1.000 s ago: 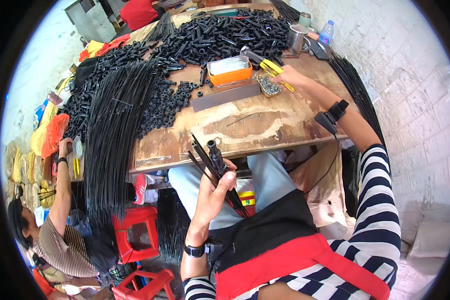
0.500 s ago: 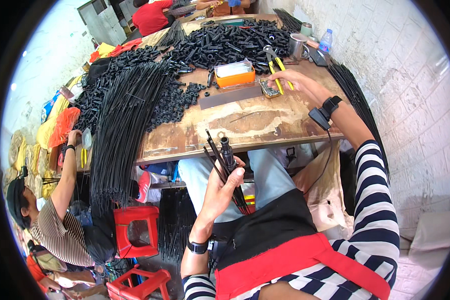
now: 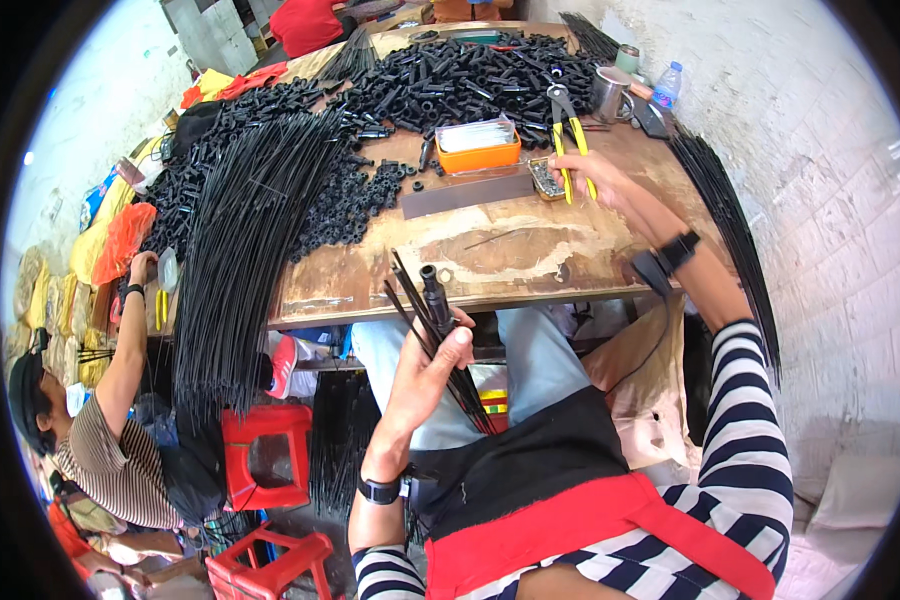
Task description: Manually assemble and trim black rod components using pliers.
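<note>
My left hand [image 3: 420, 380], above my lap, is closed around several thin black cables [image 3: 407, 285] and a black tubular fitting [image 3: 433, 290], whose open end points up. Across the table, my right hand [image 3: 598, 178] grips long pliers [image 3: 576, 135] with yellow handles and a grey head, the jaws pointing away from me. The handles pass between its fingers. Its fingertips are at a small tin [image 3: 545, 182] of tiny metal pieces; whether they pinch one is too small to tell.
A strip [image 3: 468, 196] and an orange box [image 3: 478, 152] lie beside the tin. Beyond are heaped black fittings [image 3: 460, 80], a metal mug [image 3: 610, 95] and a bottle [image 3: 667, 86]. Long black cables [image 3: 240, 250] overhang the left edge. A co-worker [image 3: 110, 440] sits left, near red stools [image 3: 267, 425].
My right hand and the pliers have shifted slightly right, and the jaws have swung more upright. My left hand has moved a little left with the cables and fitting.
</note>
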Demonstrator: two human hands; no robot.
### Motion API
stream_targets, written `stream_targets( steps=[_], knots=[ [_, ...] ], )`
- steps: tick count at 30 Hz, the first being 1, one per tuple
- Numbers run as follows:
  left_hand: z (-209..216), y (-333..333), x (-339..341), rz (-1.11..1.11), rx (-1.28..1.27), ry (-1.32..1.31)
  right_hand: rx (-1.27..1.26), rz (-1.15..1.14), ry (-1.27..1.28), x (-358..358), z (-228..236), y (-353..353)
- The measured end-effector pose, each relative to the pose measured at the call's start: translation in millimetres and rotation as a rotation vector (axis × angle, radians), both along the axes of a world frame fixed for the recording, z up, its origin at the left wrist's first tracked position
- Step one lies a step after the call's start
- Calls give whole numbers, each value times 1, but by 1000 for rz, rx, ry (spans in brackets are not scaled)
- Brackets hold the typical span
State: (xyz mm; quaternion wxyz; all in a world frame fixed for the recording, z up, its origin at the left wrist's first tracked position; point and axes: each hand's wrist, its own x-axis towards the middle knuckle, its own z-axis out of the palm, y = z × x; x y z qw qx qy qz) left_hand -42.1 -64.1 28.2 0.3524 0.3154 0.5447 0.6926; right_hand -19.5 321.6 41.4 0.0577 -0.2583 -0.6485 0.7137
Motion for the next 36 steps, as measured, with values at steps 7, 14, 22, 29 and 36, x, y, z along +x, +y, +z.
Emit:
stream_targets(
  steps=[7, 14, 22, 29, 36],
  knots=[
    [0, 9, 8, -20, 129, 39, 70, 153, 339, 72, 4, -168],
    [6, -9, 21, -121, 129, 145, -92, 202, 576, 100, 24, -242],
    [3, -8, 23, -107, 181, 142, -40, 177, 585, 103, 15, -245],
    [-1, -9, 14, -77, 155, 118, -25, 148, 564, 97, 3, -240],
    [1, -4, 17, -93, 189, 134, -98, 196, 537, 96, 0, -240]
  ],
)
